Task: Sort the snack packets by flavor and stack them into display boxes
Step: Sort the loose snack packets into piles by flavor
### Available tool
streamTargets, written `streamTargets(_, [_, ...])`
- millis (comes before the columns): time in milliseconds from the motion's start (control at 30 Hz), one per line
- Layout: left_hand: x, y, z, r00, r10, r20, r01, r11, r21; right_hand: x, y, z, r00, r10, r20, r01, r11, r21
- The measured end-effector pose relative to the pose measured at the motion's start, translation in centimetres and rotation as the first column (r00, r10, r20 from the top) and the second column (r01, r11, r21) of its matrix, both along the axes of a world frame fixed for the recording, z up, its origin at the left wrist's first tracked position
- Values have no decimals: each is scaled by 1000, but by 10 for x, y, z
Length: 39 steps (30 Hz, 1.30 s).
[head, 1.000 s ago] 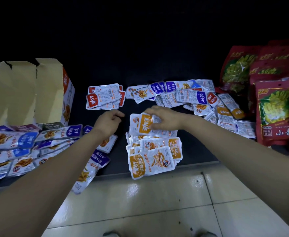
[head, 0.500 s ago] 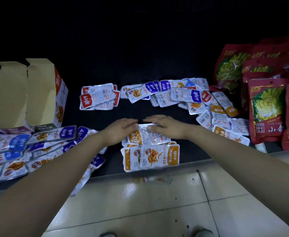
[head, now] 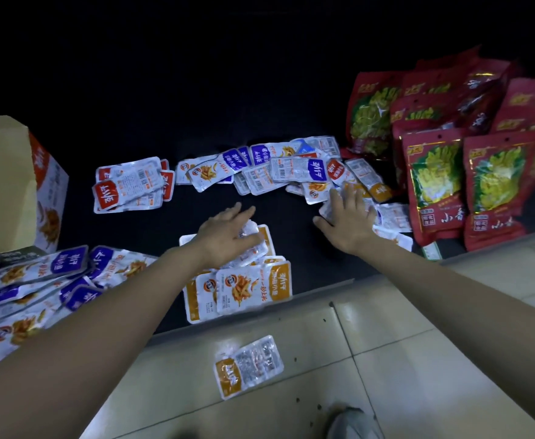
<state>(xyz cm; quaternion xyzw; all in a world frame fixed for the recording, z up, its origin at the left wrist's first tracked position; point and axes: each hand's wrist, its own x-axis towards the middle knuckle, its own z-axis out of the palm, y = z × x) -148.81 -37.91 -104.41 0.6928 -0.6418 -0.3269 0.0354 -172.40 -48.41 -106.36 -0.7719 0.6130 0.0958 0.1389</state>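
**A:** How many display boxes?

**B:** One display box [head: 9, 185], at the left of the dark tabletop [head: 196, 122]. Its flap is raised and its inside is hidden.

**A:** And the packets?

**B:** All lie loose, in four groups. The purple packets [head: 38, 280] are heaped before the box, overlapping too much to count. The red packets [head: 130, 188] number at least three. There is a mixed heap [head: 291, 169] farther back, and the orange packets [head: 253, 286] are stacked near the front edge. One lone orange packet [head: 248, 365] lies on the floor [head: 402, 359].

**A:** The hands?

**B:** Two, both open. The left hand [head: 228, 236] rests flat on the orange stack. The right hand [head: 347, 220], fingers spread, presses on packets at the mixed heap's right end.

**A:** Anything else?

**B:** Large red bags [head: 434, 179], at least six, piled at the right.
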Motion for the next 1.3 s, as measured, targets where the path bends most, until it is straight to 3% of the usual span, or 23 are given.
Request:
streamTargets(133, [-7,-3,-7,990,-71,123,67,997,37,-15,11,-16,1000,-28,-7,29,991,133])
streamTargets(433, [0,4,-5,997,-20,70,27,995,-96,10,21,-4,915,250,315,-272,962,26])
streamTargets(567, [14,19,2,998,-23,50,26,997,-68,25,35,14,736,394,550,-468,884,-7])
streamTargets(633, [18,32,2,989,-109,101,116,991,-66,32,52,25,580,527,621,-566,809,-159])
streamTargets(733, [23,48,-6,966,-193,174,211,973,-90,38,87,36,398,720,569,-678,648,-346])
streamTargets(833, [30,59,-14,961,-175,212,215,960,-181,39,120,31,319,788,527,-801,522,-295])
streamTargets(900, [35,69,-15,972,-139,188,184,952,-246,40,132,21,369,733,571,-839,528,-135])
streamTargets(1067, [37,101,-29,992,-79,100,110,931,-349,31,157,-31,602,534,594,-783,542,306])
streamTargets(1167, [36,114,-39,998,-29,53,46,937,-346,23,166,-69,697,555,454,-713,604,356])
streamTargets(1300, [37,118,-46,1000,7,15,-2,939,-343,17,181,-110,751,605,264,-660,694,288])
